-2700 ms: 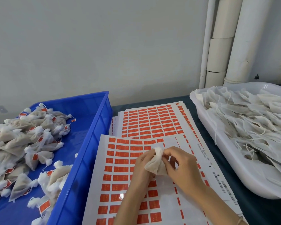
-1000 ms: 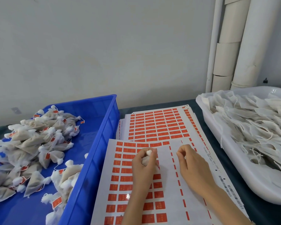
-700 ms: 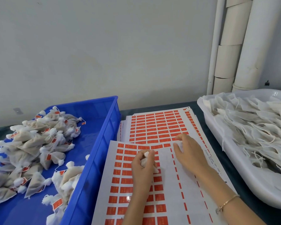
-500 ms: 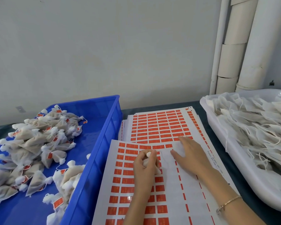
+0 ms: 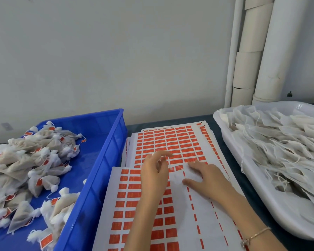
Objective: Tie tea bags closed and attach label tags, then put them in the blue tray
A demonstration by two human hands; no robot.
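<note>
Orange labels [image 5: 129, 194] cover the sheet [image 5: 205, 225] at the desk's [image 5: 170, 121] near edge. Our right hand [image 5: 205, 176] lies flat on it, fingers spread, likely to hold it still. Our left hand [image 5: 154, 173] hovers, blurry; we cannot tell if it pinches anything. The tea bag [image 5: 177, 178] may be the pale blur between them.

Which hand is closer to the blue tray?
Left. The left hand is over the label sheet beside the blue tray; the right hand rests farther right on that sheet.
</note>
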